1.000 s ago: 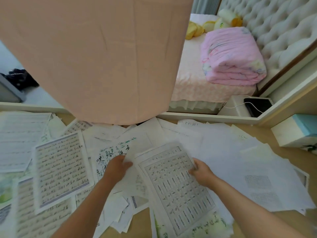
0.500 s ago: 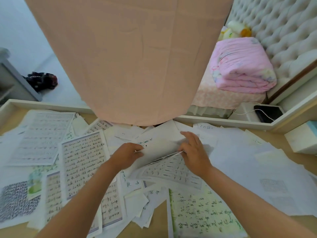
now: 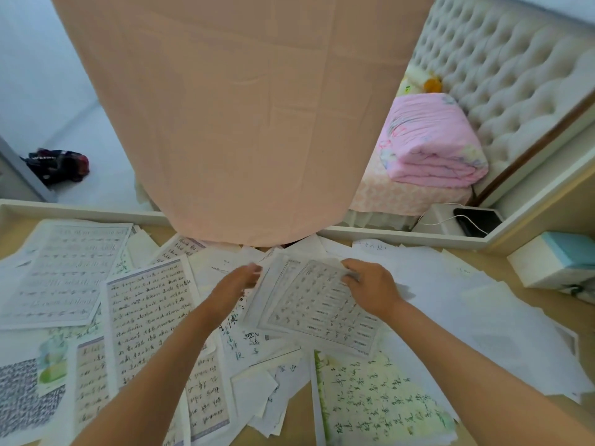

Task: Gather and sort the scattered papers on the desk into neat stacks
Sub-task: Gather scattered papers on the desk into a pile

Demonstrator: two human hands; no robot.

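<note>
Many printed and handwritten papers lie scattered and overlapping on the wooden desk point(image 3: 531, 304). In the middle, a grid-printed sheet point(image 3: 318, 310) rests on top of other sheets. My right hand point(image 3: 370, 289) holds its upper right corner with bent fingers. My left hand point(image 3: 236, 286) is at the sheet's left edge, fingers stretched out and touching it. A lined handwritten sheet point(image 3: 146, 317) lies left of my left arm. A green-tinted handwritten sheet point(image 3: 380, 403) lies near the front edge. Blank white sheets point(image 3: 467, 320) cover the right side.
A peach cloth point(image 3: 241, 107) hangs over the desk's back middle. A raised white rim point(image 3: 386, 235) borders the desk at the back. A white and teal box point(image 3: 553, 262) stands at the right. Behind are a bed with a pink quilt point(image 3: 431, 143) and a dark phone point(image 3: 476, 218).
The grid sheet was lifted and bent between both hands; now it lies flat and face up on the pile. My left hand has shifted to its left edge.
</note>
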